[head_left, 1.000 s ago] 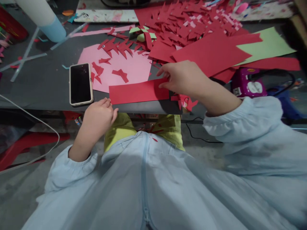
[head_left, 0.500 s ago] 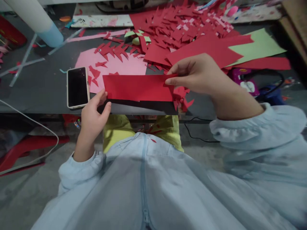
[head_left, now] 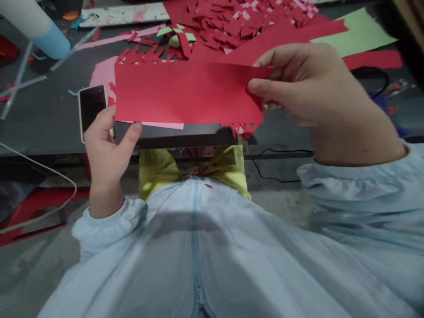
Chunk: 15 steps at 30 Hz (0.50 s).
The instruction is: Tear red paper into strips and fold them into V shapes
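Note:
A rectangular sheet of red paper is held up above the table's front edge, its long side running left to right. My right hand pinches its right end, thumb in front and fingers behind. At the lower left corner is my left hand, its fingertips passing behind the paper and its thumb by the bottom edge. Behind the sheet, a pink sheet lies on the table, mostly covered. Red cut-paper pieces with a small googly eye show above the sheet's top edge.
A phone lies beside my left hand. Heaped red paper cuttings fill the back, with green paper at the right. Clear glue sticks and a white-and-blue cylinder are at the left. A white cable hangs in front.
The red paper has risen off the table towards me and looks larger. My right hand rose with it. My left hand moved from beside its left edge to its lower left corner.

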Tool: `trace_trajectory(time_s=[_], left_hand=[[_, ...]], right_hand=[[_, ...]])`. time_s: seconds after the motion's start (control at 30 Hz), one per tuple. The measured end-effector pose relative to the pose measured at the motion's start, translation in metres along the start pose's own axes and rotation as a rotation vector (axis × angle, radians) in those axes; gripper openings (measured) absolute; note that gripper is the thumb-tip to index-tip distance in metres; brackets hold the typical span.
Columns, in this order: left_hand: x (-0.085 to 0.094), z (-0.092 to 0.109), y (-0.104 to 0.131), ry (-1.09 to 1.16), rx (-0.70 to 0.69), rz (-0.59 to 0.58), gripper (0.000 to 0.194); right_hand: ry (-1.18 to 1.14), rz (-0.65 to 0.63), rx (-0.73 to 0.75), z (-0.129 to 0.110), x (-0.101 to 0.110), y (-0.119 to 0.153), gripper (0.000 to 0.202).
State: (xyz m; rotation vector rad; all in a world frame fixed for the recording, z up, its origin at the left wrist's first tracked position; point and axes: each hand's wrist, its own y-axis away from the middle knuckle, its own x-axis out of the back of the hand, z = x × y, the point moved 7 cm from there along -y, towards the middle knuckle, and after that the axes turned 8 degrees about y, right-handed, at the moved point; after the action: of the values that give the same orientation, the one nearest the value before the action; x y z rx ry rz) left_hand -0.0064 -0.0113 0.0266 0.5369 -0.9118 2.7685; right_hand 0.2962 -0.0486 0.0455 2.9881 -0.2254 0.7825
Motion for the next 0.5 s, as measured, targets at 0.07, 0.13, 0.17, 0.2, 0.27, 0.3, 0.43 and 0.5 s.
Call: trace_trajectory(time_s=[0.07,0.13,0.17,0.2,0.27,0.3,0.43,0.5], left_hand=[[0.001,0.012,0.003,0.114,-0.017,0.049,0.028],[0.001,0.023,0.006,0.176,-0.005,0.080,0.024],[0.001,0.027,0.008,0.183,0.001,0.099,0.023],[0.003,0.032,0.010,0.184,0.004,0.121,0.022],[0.007,0.037,0.014,0.182,0.013,0.161,0.019],[0.009,0.039,0.016,0.181,0.021,0.171,0.019],[0.015,0.036,0.024,0.162,0.084,0.169,0.014],[0.012,0.030,0.030,0.186,0.159,0.146,0.011]], right_hand=[[-0.013,0.003,0.009,-0.001,0.003,0.009,0.018],[-0.038,0.003,0.028,-0.002,0.005,0.016,0.018],[-0.053,0.009,0.040,-0.001,0.006,0.020,0.019],[-0.066,0.015,0.052,-0.001,0.006,0.023,0.019],[-0.096,0.043,0.087,-0.001,0.009,0.030,0.018],[-0.102,0.055,0.100,-0.001,0.009,0.033,0.017],[-0.071,0.051,0.084,0.004,0.007,0.046,0.015],[-0.051,0.002,0.069,0.010,0.002,0.050,0.017]])
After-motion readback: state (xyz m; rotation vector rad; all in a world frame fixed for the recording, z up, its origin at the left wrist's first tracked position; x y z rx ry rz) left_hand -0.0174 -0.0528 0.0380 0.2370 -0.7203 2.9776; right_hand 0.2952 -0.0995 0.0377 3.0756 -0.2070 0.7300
